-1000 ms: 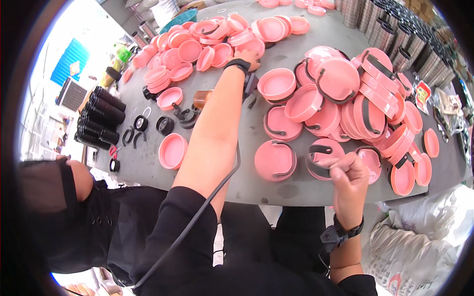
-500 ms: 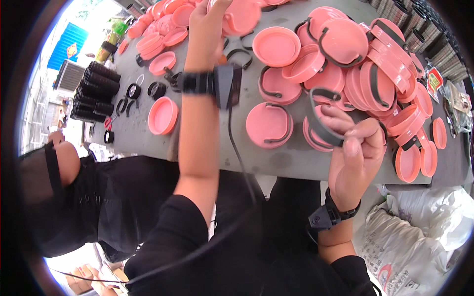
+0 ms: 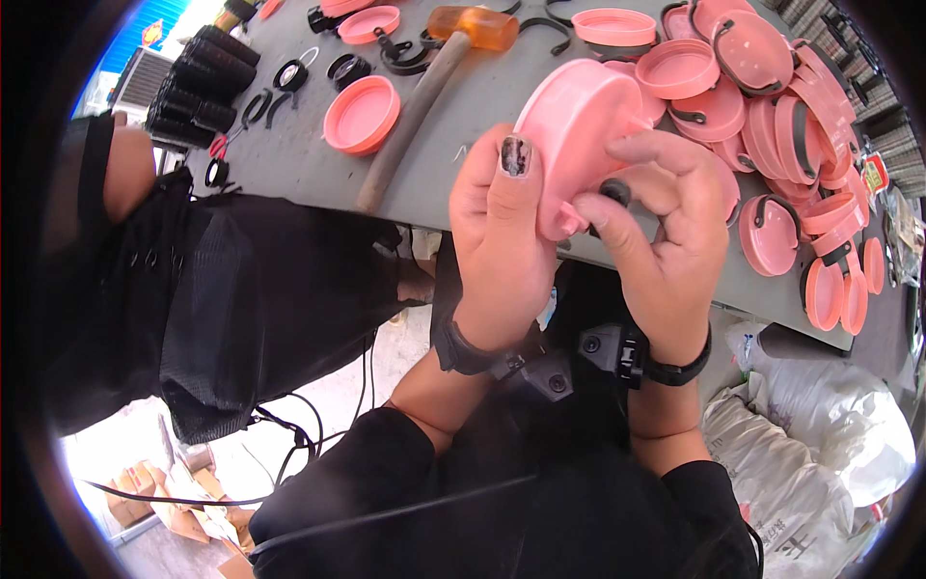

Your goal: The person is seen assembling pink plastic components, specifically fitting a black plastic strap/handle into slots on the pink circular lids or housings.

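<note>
My left hand [image 3: 502, 232] grips a round pink plastic lid [image 3: 584, 121], tilted on its edge above the table's front edge, with the thumb along its side. Between the thumb and fingers of my right hand [image 3: 670, 236] is a dark grey curved strap [image 3: 614, 192]. Its end is at the small lugs on the lid's rim; most of the strap is hidden behind the fingers, so I cannot tell whether it is hooked on. A loose pink lid [image 3: 362, 114] lies on the table to the left.
A mallet with an amber head [image 3: 494, 29] lies across the grey table [image 3: 289, 179]. Many pink lids with straps [image 3: 805, 145] are heaped on the right. Black ring stacks [image 3: 204, 87] stand at the left. Beside me on the left is another person's black clothing [image 3: 260, 280]; white sacks [image 3: 801, 434] lie lower right.
My left hand has come back from the far pile with a pink lid. The right hand has brought the grey strap inward to that lid. The view has shifted, showing the mallet.
</note>
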The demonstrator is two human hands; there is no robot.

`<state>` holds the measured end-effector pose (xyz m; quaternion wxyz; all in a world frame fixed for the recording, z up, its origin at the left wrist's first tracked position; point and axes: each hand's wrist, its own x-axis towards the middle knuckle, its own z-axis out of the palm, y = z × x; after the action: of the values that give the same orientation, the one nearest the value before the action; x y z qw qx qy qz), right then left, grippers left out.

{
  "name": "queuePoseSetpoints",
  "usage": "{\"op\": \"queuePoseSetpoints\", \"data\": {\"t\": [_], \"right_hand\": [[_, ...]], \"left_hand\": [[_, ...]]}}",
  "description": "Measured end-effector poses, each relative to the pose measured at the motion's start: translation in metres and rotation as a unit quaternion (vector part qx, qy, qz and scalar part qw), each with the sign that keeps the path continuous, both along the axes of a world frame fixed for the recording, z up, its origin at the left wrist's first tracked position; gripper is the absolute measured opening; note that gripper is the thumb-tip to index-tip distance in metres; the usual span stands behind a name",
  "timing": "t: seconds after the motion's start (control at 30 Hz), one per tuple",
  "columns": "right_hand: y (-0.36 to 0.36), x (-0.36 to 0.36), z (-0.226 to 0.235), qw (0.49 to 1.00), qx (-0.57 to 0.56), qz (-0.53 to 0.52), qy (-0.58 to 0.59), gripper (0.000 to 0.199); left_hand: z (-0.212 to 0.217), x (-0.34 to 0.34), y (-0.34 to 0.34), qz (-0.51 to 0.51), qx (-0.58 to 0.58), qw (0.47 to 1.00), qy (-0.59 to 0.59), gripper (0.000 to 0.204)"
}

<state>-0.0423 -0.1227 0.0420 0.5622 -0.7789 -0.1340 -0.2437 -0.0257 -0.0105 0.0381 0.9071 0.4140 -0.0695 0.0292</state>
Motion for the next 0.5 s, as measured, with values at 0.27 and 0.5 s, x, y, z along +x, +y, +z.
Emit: {"op": "queuePoseSetpoints", "data": {"t": [0.27,0.5], "right_hand": [[0.022,-0.007,-0.01,0.993,0.11,0.006,0.029,0.018],[0.028,-0.002,-0.015,0.981,0.178,0.024,0.08,0.015]], "left_hand": [[0.013,0.006,0.043,-0.083,0.056,0.994,-0.038,0.025],[-0.008,0.006,0.052,-0.13,0.216,0.951,-0.179,0.052]]}}
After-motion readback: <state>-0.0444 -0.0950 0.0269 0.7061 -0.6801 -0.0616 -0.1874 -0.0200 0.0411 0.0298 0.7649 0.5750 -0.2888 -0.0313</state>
